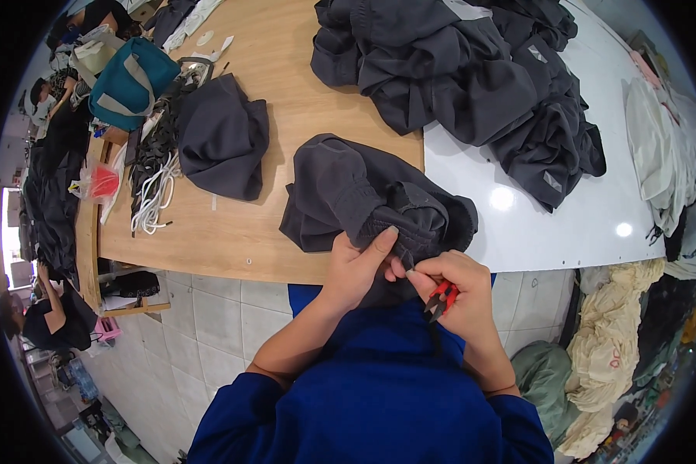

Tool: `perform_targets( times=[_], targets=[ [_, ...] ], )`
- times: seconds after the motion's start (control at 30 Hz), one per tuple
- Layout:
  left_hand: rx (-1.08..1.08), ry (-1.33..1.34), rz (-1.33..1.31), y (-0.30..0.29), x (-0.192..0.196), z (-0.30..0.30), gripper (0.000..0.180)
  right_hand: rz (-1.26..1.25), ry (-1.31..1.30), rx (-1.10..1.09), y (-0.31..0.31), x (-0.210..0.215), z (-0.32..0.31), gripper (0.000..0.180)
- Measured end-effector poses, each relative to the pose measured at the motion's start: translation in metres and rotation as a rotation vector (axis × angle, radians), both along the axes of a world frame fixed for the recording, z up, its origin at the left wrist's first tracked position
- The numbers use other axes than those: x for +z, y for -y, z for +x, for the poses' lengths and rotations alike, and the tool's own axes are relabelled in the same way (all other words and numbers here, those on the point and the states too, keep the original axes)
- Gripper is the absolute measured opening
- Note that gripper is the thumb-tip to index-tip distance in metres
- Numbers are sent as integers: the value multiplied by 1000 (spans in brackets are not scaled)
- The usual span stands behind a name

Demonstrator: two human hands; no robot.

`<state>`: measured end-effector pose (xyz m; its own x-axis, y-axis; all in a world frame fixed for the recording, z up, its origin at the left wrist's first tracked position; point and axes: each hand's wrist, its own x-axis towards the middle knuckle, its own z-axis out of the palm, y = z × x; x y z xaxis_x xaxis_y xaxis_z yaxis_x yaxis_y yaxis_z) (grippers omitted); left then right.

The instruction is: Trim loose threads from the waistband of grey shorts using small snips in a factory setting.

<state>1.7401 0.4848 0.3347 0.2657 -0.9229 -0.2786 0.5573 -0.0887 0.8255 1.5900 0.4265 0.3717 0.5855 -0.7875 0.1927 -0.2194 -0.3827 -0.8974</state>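
Note:
A dark grey garment (329, 174) with a gathered, elasticated band lies bunched at the table's front edge. My left hand (356, 271) is closed on that band, its thumb pressed on top of the fabric. Close beside it, my right hand (464, 286) pinches at the band's lower edge, where a thin dark end shows between the fingertips. Tucked in the right palm is a small red-handled cutting tool (444, 291), which looks like thread snips, its dark blades pointing down toward me. A dark strip (435, 338) hangs below that hand, against my blue top.
Another folded dark garment (223, 139) sits left on the wooden table (286, 100). White and black cords (156, 193) and a teal bag (134, 83) lie farther left. A large heap of dark garments (456, 69) spreads across the back right. Cream cloth (611, 340) is piled at right. People work at far left.

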Motion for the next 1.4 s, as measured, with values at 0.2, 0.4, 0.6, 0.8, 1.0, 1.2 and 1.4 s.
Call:
perform_targets(
  times=[0.2,0.4,0.6,0.8,1.0,1.2,1.4],
  targets=[
    [-86,-212,20,6,7,3,19,-169,-113,39,-12,-1,-2,13],
    [-125,-213,-36,7,8,5,25,-4,-76,45,-15,-6,-10,21],
    [-154,-463,-22,0,1,8,34,192,113,-270,1,-10,-17,48],
    [-180,-492,-28,-2,0,7,33,-117,-29,-173,4,-7,-11,34],
    [-170,-502,-45,-3,1,5,35,-292,-91,-179,6,-11,-14,36],
    [-267,-304,-75,-1,4,4,40,-319,-65,-187,6,-9,-11,37],
    [-286,-138,-80,0,8,3,41,-362,-66,-170,7,-12,-11,34]
  ],
)
